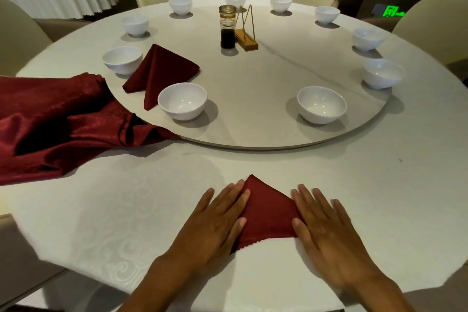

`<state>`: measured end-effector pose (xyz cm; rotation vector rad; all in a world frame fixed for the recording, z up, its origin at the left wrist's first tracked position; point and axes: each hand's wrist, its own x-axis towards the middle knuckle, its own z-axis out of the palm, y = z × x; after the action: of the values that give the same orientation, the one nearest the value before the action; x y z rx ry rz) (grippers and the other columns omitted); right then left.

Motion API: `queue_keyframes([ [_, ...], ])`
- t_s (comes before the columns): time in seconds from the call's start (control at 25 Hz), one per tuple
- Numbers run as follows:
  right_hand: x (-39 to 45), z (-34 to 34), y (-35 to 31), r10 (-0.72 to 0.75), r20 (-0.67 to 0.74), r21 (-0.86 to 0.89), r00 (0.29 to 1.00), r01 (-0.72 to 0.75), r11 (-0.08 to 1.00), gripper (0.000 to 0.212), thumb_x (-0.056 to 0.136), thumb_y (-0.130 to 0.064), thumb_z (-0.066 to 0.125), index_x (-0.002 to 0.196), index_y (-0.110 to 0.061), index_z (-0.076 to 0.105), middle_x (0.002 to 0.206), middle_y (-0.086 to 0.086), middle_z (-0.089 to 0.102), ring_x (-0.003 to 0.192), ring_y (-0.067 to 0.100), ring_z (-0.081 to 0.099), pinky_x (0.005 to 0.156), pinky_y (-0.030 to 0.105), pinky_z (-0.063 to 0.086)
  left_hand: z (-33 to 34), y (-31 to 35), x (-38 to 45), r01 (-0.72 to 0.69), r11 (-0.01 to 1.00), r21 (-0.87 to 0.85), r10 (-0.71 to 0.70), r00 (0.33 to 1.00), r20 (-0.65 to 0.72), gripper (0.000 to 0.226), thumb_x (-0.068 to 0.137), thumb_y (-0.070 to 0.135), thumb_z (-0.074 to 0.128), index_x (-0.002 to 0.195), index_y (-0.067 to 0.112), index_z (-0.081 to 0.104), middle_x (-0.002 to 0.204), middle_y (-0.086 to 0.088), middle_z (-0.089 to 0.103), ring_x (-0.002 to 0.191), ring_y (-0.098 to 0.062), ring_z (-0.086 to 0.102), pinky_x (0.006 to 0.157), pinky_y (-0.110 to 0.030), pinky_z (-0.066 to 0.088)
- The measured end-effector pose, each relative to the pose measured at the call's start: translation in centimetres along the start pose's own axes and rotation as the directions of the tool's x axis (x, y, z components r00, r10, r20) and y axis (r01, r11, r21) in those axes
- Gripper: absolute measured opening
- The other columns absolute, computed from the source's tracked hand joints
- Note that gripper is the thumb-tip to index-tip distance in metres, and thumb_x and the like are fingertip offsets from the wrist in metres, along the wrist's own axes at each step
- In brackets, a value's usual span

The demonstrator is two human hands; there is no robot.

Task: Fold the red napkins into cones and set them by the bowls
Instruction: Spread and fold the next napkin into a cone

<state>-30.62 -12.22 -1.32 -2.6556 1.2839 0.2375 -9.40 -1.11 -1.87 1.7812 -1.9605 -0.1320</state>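
Left hand (220,220): flat, fingers straight, palm down on the left slope of the napkin I am folding; it grips nothing, it only presses so the crease sets and the cloth does not spring back.
Right hand (326,225): the same on the right slope, fingers spread and straight, thumb on the red cloth. My two hands lie apart, with the middle of the fold showing between them.
Napkin in work (268,215): low in the frame, centre, flat on the white tablecloth (126,210), folded to a triangle with its tip pointing up the frame and a scalloped hem along the bottom. I judge this an early fold; it is not yet a cone.
Finished napkin (159,71): left of centre on the turntable (253,78), standing as a peaked shape between two bowls, so a diner finds it next to the place setting.
Nearest bowl (182,101): just beside that finished napkin's lower corner.
Next bowl (321,105): right of centre, nothing beside it; I judge this fold could go there.
Other bowls: ringed round the upper edge of the turntable, none with a napkin.
Spare napkins (50,121): a loose red heap at the left edge, kept within my reach.
Sauce bottle (227,26): upper centre, out of my way.
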Motion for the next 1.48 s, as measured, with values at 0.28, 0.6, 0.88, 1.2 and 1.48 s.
queue_keyframes([
  [0.28, 4.4, -5.1, -4.1, 0.088, -0.105, 0.392, 0.991, -0.040, 0.919, 0.051, 0.092, -0.047, 0.054, 0.139, -0.028, 0.045, 0.126, -0.006, 0.060, 0.115, 0.019, 0.054, 0.095, 0.036, 0.044, 0.0, -1.9, -0.8, -0.041, 0.999, -0.016, 0.041, 0.999, 0.001, 0.063, 0.094, 0.017, 0.066, 0.145, -0.001, 0.036, 0.149, -0.018, 0.040, 0.139, -0.030, 0.039, 0.108, -0.047, 0.042],
  [0.6, 8.0, -7.6, -1.3, -0.155, 0.359, 0.873, 0.920, -0.272, 0.405, 0.018, 0.079, -0.007, 0.076, 0.091, -0.012, 0.063, 0.081, 0.005, 0.069, 0.074, 0.016, 0.065, 0.070, 0.026, 0.052, 1.0, -3.1, -1.2, 0.087, 0.982, -0.167, -0.098, 0.993, -0.059, 0.062, 0.104, 0.039, 0.038, 0.155, 0.028, 0.006, 0.160, 0.020, 0.012, 0.147, 0.002, 0.013, 0.119, -0.022, 0.014],
  [0.88, 5.4, -8.2, -1.0, -0.128, 0.323, 0.913, 0.938, -0.273, 0.304, 0.022, 0.075, -0.006, 0.074, 0.097, -0.004, 0.072, 0.091, 0.018, 0.072, 0.080, 0.026, 0.068, 0.076, 0.034, 0.055, -0.8, -2.1, -0.7, 0.143, 0.954, -0.264, -0.188, 0.970, -0.155, 0.059, 0.100, 0.041, 0.044, 0.153, 0.027, 0.022, 0.156, 0.027, 0.022, 0.144, -0.001, 0.027, 0.117, -0.024, 0.026],
  [1.2, 14.1, -15.1, -8.1, 0.471, -0.454, 0.839, 0.756, 0.185, 0.512, 0.025, 0.085, -0.022, 0.068, 0.108, -0.025, 0.060, 0.091, -0.017, 0.063, 0.074, 0.005, 0.061, 0.059, 0.011, 0.045, -5.4, 0.2, 12.6, 0.302, 0.942, -0.148, -0.328, 0.922, -0.208, 0.062, 0.082, 0.069, 0.046, 0.132, 0.033, 0.051, 0.112, 0.014, 0.056, 0.097, -0.004, 0.047, 0.087, -0.026, 0.044],
  [1.48, 19.4, -11.4, -7.6, 0.423, -0.423, 0.771, 0.802, 0.073, 0.633, 0.052, 0.092, -0.048, 0.058, 0.135, -0.020, 0.047, 0.126, -0.001, 0.057, 0.109, 0.019, 0.060, 0.087, 0.030, 0.051, -2.5, -5.7, 17.1, 0.519, 0.844, -0.133, -0.533, 0.839, -0.111, 0.021, 0.095, 0.038, 0.055, 0.107, 0.021, 0.058, 0.095, 0.004, 0.056, 0.085, -0.014, 0.057, 0.075, -0.023, 0.048],
])
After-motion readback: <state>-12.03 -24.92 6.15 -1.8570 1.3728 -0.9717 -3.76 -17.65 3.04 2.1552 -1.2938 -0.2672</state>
